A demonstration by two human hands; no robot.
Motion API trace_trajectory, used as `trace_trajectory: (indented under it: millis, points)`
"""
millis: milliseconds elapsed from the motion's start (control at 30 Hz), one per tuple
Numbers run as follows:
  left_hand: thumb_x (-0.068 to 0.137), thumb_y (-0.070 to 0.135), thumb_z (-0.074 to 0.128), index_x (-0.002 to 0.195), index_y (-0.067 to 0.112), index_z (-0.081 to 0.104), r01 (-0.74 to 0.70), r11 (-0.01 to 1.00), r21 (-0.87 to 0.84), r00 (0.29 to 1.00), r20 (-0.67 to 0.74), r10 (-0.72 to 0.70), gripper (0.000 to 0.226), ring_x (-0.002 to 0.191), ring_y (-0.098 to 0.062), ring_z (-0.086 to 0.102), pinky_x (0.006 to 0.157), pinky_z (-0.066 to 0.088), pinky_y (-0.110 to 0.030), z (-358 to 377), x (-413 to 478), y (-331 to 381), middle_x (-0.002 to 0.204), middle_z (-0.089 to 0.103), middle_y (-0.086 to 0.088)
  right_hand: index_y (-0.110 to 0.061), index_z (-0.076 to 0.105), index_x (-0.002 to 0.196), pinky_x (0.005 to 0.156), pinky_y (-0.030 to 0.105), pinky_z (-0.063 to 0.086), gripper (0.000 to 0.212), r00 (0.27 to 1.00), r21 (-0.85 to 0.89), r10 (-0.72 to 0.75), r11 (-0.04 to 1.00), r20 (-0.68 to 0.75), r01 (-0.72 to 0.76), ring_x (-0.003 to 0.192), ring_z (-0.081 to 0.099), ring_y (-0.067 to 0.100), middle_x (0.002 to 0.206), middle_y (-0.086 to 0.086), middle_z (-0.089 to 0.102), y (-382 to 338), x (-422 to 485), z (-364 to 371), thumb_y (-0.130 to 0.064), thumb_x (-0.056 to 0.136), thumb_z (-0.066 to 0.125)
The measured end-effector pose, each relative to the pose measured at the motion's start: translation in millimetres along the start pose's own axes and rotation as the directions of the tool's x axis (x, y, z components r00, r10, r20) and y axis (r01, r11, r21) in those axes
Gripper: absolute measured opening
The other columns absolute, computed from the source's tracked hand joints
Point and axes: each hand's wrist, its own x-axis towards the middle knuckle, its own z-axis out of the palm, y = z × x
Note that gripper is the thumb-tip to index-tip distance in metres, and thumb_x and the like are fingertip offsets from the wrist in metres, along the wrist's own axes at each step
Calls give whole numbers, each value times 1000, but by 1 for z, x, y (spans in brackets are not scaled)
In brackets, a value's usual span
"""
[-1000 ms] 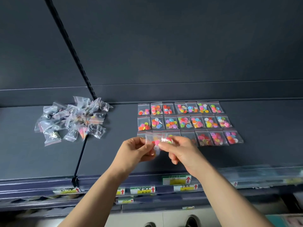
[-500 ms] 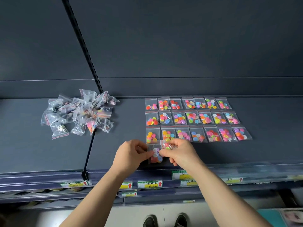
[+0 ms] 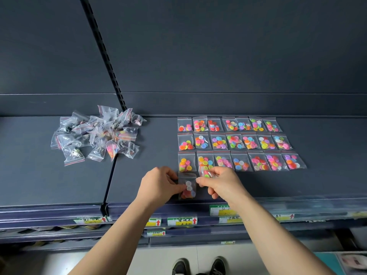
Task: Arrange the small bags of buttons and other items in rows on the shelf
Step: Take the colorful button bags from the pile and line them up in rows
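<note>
1. Across the dark grey shelf point(image 3: 327, 185), the work splits into two zones: sorted stock on the right, unsorted stock on the left.
2. Three finished rows point(image 3: 234, 142) of seven clear bags each lie side by side towards the back, every bag filled with bright buttons.
3. Well apart to the left, a loose heap point(image 3: 95, 133) of crumpled bags waits; some appear to hold items other than buttons.
4. The left hand point(image 3: 158, 185) has its fingers curled, pinching the left edge of the bag being laid.
5. The right hand point(image 3: 222, 183) pinches that bag's right edge with thumb and forefinger.
6. This button bag point(image 3: 187, 187) lies flat just in front of the third row's first bag, so the step in hand appears to be starting a fourth row.
7. A spare bag point(image 3: 206, 173) sits tucked under the right hand's upper fingers, probably next in line.
8. The next move likely calls for squaring the laid bag with the column behind it, releasing it, then setting the spare just beside it on the right.
</note>
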Motion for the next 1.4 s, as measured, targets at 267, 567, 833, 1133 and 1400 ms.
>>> trace_trajectory:
  millis: [267, 567, 833, 1133, 1400]
  points:
    - [73, 39, 79, 82, 25, 63, -82, 996, -26, 996, 41, 83, 23, 55, -5, 49, 49, 35, -15, -2, -1, -6, 66, 59, 10, -15, 57, 127, 45, 23, 39, 49, 1000, -24, -15, 1000, 22, 16, 42, 44, 9, 56, 6, 56, -2, -1, 1, -18, 81, 75]
    - [84, 33, 70, 88, 23, 72, -117, 847, -519, 980, 75, 182, 11, 61, -5, 61, 60, 53, -20, -7, -5, 28, 73, 68, 6, -7, 63, 102, 48, 24, 36, 23, 981, 452, -72, 892, 179, -17, 56, 45, 14, 61, 3, 46, -14, -15, -22, -28, 93, 61]
    - [88, 13, 65, 80, 9, 69, -45, 733, -679, 959, 175, 222, 10, 69, -16, 62, 64, 54, -23, 7, 1, 56, 71, 69, -1, -1, 66, 103, 70, 33, 59, 24, 974, 479, -153, 876, 165, 56, 83, 72, 28, 87, 18, 68, -8, -21, -45, -12, 82, 70]
    - [94, 12, 57, 88, 7, 62, -150, 818, -555, 947, 157, 281, 10, 67, -17, 64, 68, 58, -28, 10, 7, 61, 73, 70, -1, -6, 69, 90, 59, 31, 56, 14, 974, 294, -160, 950, 163, 107, 65, 63, 15, 69, 0, 67, -2, -17, -67, -16, 82, 74]
    - [86, 25, 68, 91, 22, 75, -307, 942, -133, 948, 48, 316, 8, 70, -4, 62, 62, 48, -11, 20, 17, 49, 82, 70, 12, -10, 72, 86, 39, 19, 27, 9, 989, -42, -27, 999, 144, 34, 43, 41, 7, 56, -4, 61, 8, -4, -59, -18, 87, 71]
